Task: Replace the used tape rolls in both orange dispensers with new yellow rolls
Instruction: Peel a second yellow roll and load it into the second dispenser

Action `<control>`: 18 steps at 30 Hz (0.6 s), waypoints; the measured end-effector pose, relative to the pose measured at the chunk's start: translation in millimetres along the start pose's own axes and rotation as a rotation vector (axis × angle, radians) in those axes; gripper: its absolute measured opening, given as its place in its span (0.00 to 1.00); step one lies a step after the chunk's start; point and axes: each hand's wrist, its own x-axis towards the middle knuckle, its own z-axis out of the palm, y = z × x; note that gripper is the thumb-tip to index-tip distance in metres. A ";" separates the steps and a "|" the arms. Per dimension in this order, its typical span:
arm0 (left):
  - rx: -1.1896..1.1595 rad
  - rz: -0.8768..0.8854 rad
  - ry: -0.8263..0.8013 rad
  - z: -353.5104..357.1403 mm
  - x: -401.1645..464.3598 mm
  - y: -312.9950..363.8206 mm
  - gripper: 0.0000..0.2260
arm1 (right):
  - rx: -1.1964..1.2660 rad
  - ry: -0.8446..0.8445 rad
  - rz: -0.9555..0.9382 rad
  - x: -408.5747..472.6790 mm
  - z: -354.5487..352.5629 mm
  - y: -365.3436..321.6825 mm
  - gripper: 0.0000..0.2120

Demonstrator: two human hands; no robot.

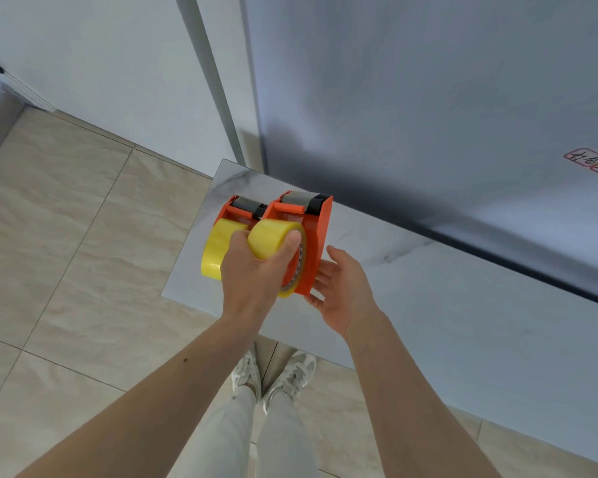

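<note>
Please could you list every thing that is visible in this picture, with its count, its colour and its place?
orange dispensers: 2, orange, side by side at the left end of the table
yellow rolls: 2, yellow, one in each dispenser, at the near side
table: 1, white marbled top, against the panel
grey panel: 1, grey, upright behind the table
red label: 1, red, on the panel at far right
floor: beige tiles, left of and below the table
shoes: 2, pale, on the floor
left hand: 1, grips the right-hand yellow roll
right hand: 1, fingers straight, against the right dispenser's side
</note>
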 end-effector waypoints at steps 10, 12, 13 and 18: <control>0.013 -0.116 -0.177 16.2 -2.9 -22.3 0.21 | 0.069 0.018 0.109 23.6 1.9 28.8 0.30; 0.021 -0.107 -0.213 16.3 -0.3 -28.7 0.21 | 0.100 0.001 0.133 29.1 2.2 30.6 0.31; 0.019 -0.102 -0.229 16.1 1.2 -31.0 0.22 | 0.116 -0.003 0.142 31.6 2.5 31.2 0.32; 0.035 -0.069 -0.306 15.2 8.7 -38.6 0.21 | 0.170 0.011 0.161 46.2 6.6 32.6 0.34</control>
